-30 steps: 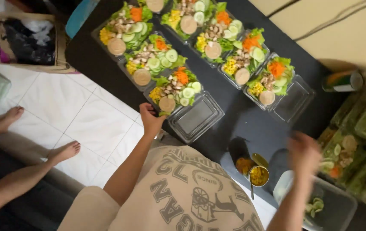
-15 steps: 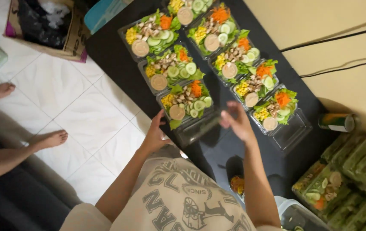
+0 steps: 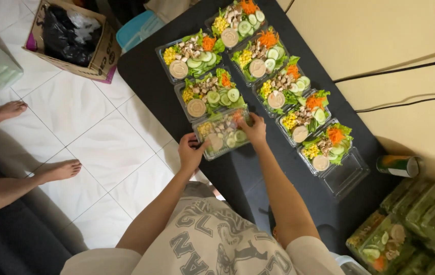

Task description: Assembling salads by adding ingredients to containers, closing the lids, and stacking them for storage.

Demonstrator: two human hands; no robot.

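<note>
A clear plastic salad box point(image 3: 222, 131) with its lid folded down sits at the near end of a row on the black table point(image 3: 146, 81). My left hand point(image 3: 191, 150) grips its near left corner. My right hand point(image 3: 254, 128) presses on the lid's right edge. Inside are lettuce, cucumber slices, corn and a round sauce cup, seen through the lid. Beside it, several open salad boxes point(image 3: 212, 91) hold the same filling in two rows. The nearest box of the right row point(image 3: 327, 145) has its clear lid point(image 3: 347, 173) lying open.
Closed salad boxes are stacked at the lower right point(image 3: 411, 224), with a green can point(image 3: 399, 165) lying by them. A cardboard box with a black bag point(image 3: 70, 35) and a blue bin point(image 3: 138, 28) stand on the tiled floor. Another person's bare feet point(image 3: 57, 170) are at the left.
The lid of the nearest left-row box has been folded shut. My right hand came over from the right of the table onto it, and my left hand stayed at its near corner.
</note>
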